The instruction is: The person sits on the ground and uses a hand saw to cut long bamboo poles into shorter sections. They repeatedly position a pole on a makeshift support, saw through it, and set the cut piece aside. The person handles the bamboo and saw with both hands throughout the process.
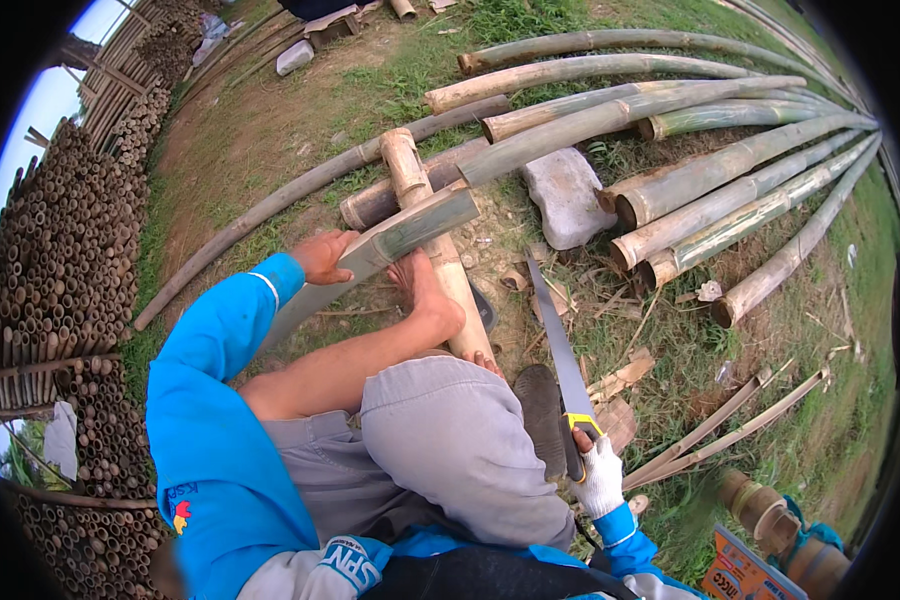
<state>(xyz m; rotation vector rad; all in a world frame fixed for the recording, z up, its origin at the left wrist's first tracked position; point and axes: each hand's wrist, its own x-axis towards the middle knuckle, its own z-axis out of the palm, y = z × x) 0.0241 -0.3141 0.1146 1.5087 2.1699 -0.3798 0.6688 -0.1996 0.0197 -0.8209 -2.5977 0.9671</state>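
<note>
My bare left hand [323,257] grips a bamboo pole [422,222] from its near side, fingers bent over its edge. This pole lies across a thicker bamboo log [453,290] on the ground, and its sawn end points right. My bare foot [420,280] is set beside the log, close under the pole. Low on the right, my white-gloved right hand [600,478] is closed on the yellow and black handle of a handsaw [562,345]. The saw blade points away from me, apart from the pole.
Several long bamboo poles [710,190] fan out at the right, beside a pale stone block [570,195]. A dark sandal [541,415] lies by my knee. Big stacks of bamboo [65,250] stand at the left. An orange box [745,570] sits near the lower right edge.
</note>
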